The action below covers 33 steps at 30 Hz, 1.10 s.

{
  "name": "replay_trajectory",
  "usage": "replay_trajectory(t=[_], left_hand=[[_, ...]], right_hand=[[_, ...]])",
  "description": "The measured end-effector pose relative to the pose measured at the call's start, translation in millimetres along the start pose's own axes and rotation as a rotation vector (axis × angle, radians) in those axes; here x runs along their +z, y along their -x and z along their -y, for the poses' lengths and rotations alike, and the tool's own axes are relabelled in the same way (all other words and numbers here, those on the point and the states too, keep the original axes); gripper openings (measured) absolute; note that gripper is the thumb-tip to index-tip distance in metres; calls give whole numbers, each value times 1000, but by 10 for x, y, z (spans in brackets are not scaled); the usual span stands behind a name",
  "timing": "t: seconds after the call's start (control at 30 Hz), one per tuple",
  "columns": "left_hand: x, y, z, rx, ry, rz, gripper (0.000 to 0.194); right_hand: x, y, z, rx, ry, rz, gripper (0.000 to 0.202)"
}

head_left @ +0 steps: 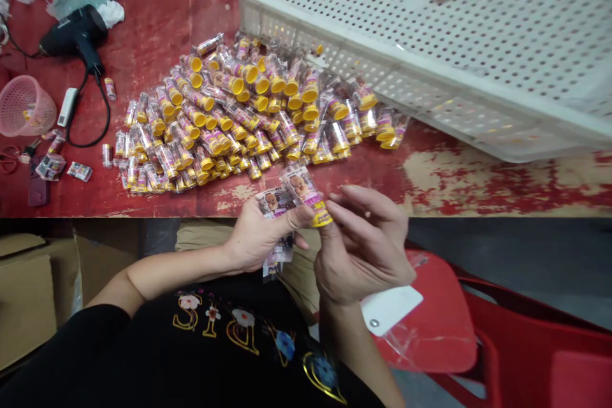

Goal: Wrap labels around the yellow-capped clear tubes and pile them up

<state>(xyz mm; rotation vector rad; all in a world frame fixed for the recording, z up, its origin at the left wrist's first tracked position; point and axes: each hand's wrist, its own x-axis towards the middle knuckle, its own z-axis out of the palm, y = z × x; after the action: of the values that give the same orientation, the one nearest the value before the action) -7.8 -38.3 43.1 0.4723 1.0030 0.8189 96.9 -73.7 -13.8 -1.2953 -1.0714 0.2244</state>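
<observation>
My left hand is closed on a small stack of printed plastic sleeves, just in front of the table edge. Over the stack, slanting up, lies one more printed sleeve with a bear picture and a yellow lower end. The left thumb presses on it. My right hand pinches its yellow end between thumb and forefinger, the other fingers curled loosely. Whether a tube sits inside this sleeve I cannot tell. Beyond my hands a big pile of clear tubes with yellow caps and printed wraps spreads over the red table.
A white perforated crate with more tubes takes up the back right. At the left lie a black heat gun with its cord, a pink basket, red scissors and a phone. A red chair stands at my right.
</observation>
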Motion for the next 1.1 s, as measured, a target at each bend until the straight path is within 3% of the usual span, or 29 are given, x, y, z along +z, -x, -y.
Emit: replay_trajectory(t=[0.13,0.3,0.5,0.63,0.77,0.87,0.97,1.1], left_hand=[[1,-9,1,-5,14,-2,70],[-10,-11,3,-10,18,1,69],[-94,-119,25,-2,63,-1,66],[-221,-272,27,-47,182,-50,53],[-339,-318,-12,-105,251,-121,34],[-395,-288,-71,-107,260,-185,29],[-447,-275,-125,-106,245,-240,27],[-495,-324,-138,-112,221,-263,21]], right_hand=[[4,-6,-32,-28,-18,3,35],[25,-8,-4,-29,3,-22,30],[153,-116,-53,50,-90,-23,27],[540,-533,-352,-24,-35,-29,13],[1133,-1029,-679,-185,29,55,12],[1383,-1223,-773,-219,94,177,13],[1248,-1263,-801,-216,130,319,25],[677,-1263,-1022,-61,347,153,33]])
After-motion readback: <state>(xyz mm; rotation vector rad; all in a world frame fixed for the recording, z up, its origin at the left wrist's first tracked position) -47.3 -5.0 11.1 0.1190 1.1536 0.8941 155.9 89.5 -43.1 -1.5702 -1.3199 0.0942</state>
